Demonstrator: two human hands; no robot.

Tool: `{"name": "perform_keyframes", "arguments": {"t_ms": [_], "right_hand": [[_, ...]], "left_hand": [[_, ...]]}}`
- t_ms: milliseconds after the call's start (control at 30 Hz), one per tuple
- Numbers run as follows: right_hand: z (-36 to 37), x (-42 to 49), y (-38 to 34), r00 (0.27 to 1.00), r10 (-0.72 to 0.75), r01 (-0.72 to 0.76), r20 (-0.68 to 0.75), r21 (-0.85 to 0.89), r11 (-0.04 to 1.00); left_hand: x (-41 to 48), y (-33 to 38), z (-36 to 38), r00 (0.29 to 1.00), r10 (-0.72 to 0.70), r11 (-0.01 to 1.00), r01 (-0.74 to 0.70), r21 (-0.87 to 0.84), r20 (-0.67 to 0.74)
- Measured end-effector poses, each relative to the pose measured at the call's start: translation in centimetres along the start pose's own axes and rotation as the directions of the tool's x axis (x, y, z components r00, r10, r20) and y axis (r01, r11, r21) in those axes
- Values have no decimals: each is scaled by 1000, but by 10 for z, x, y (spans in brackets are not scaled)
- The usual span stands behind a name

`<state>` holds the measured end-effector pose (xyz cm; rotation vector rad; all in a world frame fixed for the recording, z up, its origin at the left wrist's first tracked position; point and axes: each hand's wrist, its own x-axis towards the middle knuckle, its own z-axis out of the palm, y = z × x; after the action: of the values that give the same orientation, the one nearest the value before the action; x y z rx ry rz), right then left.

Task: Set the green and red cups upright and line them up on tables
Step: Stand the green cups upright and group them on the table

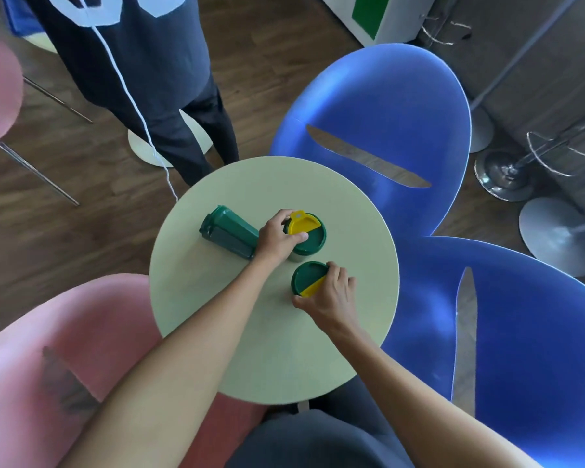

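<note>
Three green cups are on the round pale-green table (250, 349). One green cup (228, 233) lies on its side at the left, its base pointing away from me. A second green cup (313, 238) with a green and yellow lid stands upright, and my left hand (277, 239) grips its left side. A third green cup (306, 276) with the same kind of lid stands upright nearer to me, with my right hand (328, 297) closed around its near right side. No red cup is in view.
Two blue chairs (385, 106) stand at the right of the table and a pink chair (65, 349) at the near left. A person in dark clothes (156, 69) stands just beyond the table. Metal stool bases are at the far right.
</note>
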<state>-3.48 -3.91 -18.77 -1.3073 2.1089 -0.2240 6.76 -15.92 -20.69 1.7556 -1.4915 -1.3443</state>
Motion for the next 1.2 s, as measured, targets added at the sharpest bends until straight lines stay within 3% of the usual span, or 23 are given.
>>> {"name": "perform_keyframes", "arguments": {"t_ms": [433,500,567,633,700,800,867,1067,1200], "right_hand": [[1,3,5,999,-45,44,8,100,994],[2,2,8,999,-46,44,8,114,993],[4,3,9,999,-45,44,2,123,991],[5,4,11,999,-51,51,-4,126,991],[6,5,12,998,-58,58,-5,134,989],[5,6,12,998,-58,56,5,141,988],[5,6,12,998,-61,58,13,144,988],[6,9,12,998,-63,60,18,137,989],[6,8,12,998,-61,58,14,142,988]], "left_hand": [[-5,-1,1,1000,2,999,-1,-39,21],[-6,-10,-3,993,-4,997,-4,-72,-119],[-3,-24,-14,902,-11,1000,13,2,-432],[1,-38,-33,736,-97,984,172,47,-670],[11,-48,-50,654,-302,931,358,-68,-693],[30,-61,-64,679,-577,816,495,-298,-453],[38,-72,-66,713,-611,781,468,-414,-345],[43,-79,-63,788,-521,807,328,-492,-328],[17,-64,-54,857,-280,930,130,-344,-432]]}}
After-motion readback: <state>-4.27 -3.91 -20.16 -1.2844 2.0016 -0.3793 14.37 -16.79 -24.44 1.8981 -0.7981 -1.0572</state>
